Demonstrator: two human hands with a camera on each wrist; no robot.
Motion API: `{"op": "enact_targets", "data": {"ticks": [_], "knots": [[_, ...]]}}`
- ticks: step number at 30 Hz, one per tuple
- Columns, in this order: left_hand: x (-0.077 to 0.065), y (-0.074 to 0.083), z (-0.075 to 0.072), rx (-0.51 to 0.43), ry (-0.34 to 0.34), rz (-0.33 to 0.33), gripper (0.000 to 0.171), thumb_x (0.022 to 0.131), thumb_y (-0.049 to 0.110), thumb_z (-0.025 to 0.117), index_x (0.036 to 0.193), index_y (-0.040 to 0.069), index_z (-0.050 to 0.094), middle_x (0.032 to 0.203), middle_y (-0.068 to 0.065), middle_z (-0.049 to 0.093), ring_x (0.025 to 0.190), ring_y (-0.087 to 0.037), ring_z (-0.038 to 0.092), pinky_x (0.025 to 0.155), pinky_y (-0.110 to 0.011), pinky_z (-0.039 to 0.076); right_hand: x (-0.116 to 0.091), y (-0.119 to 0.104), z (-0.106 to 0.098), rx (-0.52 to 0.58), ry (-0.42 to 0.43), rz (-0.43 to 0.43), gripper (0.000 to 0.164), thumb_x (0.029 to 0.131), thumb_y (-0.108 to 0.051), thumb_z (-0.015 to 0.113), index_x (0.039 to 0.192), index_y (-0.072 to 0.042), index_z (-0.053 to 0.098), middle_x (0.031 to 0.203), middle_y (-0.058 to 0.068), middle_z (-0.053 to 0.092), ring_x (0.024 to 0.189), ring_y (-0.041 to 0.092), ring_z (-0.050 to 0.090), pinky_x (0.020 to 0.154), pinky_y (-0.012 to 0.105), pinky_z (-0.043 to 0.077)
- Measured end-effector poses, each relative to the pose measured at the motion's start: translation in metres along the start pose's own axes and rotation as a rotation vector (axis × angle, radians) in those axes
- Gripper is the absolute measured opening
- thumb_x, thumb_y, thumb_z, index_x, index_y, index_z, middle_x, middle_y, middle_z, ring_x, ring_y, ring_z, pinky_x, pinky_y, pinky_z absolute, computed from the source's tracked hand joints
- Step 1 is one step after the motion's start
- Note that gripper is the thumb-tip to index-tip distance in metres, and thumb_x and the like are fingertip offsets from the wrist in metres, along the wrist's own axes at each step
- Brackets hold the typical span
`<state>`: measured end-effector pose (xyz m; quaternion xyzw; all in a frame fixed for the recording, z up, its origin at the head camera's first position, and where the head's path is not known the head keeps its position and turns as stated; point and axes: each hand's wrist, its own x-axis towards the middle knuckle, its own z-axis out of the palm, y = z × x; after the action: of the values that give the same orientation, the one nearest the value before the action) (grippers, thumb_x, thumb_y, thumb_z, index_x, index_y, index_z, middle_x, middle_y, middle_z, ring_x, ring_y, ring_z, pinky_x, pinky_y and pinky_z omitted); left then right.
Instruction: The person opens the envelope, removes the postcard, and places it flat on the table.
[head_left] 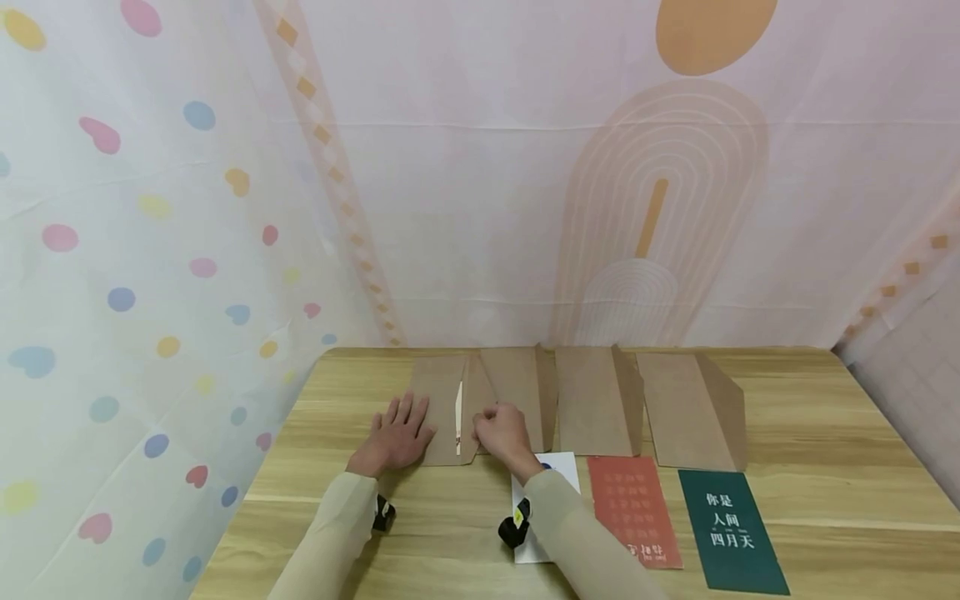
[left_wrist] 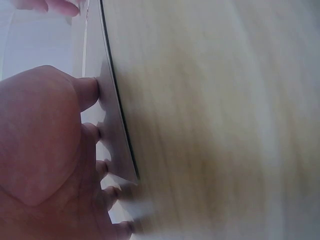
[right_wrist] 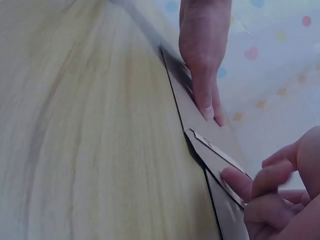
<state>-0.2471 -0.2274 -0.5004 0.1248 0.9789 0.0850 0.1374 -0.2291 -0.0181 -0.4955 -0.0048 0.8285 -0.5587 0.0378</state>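
Note:
A brown paper envelope [head_left: 438,379] lies at the left of the row, its flap [head_left: 474,383] opened to the right. A narrow pale strip with reddish marks [head_left: 458,417] shows in its opening. Fingers spread, my left hand [head_left: 399,435] presses flat on the envelope's left part, the thumb near its lower edge. My right hand [head_left: 504,429] is at the flap, fingers curled in at its edge. In the right wrist view, one fingertip of the right hand [right_wrist: 272,207] lies on the flap, while another finger is blurred.
Three more brown envelopes, a second [head_left: 513,387], a third [head_left: 592,400] and a fourth [head_left: 690,408], line the table's [head_left: 337,517] back. In front lie a white card [head_left: 566,467], partly under the right forearm, a red card [head_left: 626,496] and a green card [head_left: 735,558].

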Motion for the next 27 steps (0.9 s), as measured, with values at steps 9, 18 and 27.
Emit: {"op": "enact_targets", "data": {"ticks": [9, 18, 27], "knots": [[-0.001, -0.002, -0.001, -0.009, 0.001, -0.001, 0.062, 0.108, 0.038, 0.03, 0.159, 0.004, 0.017, 0.163, -0.025, 0.007, 0.149, -0.047, 0.005, 0.114, -0.068, 0.01, 0.009, 0.001, 0.011, 0.209, -0.06, 0.075, 0.053, 0.084, 0.0, 0.058, 0.135, 0.014, 0.052, 0.104, 0.016, 0.073, 0.082, 0.017, 0.07, 0.079, 0.028, 0.055], [-0.002, -0.002, -0.001, -0.019, 0.011, 0.0, 0.061, 0.108, 0.037, 0.032, 0.158, 0.004, 0.019, 0.163, -0.026, 0.009, 0.149, -0.048, 0.006, 0.114, -0.069, 0.01, 0.013, 0.0, 0.025, 0.068, -0.024, -0.021, 0.036, 0.085, -0.006, 0.059, 0.118, 0.005, 0.067, 0.107, 0.01, 0.069, 0.102, 0.019, 0.06, 0.088, 0.035, 0.051], [-0.002, -0.004, -0.001, 0.001, 0.009, -0.006, 0.061, 0.108, 0.038, 0.031, 0.159, 0.005, 0.018, 0.163, -0.024, 0.009, 0.149, -0.047, 0.006, 0.114, -0.068, 0.011, 0.009, 0.003, 0.035, 0.098, -0.069, -0.052, 0.045, 0.089, -0.006, 0.058, 0.133, 0.003, 0.059, 0.121, 0.014, 0.068, 0.108, 0.018, 0.061, 0.094, 0.035, 0.05]]}}
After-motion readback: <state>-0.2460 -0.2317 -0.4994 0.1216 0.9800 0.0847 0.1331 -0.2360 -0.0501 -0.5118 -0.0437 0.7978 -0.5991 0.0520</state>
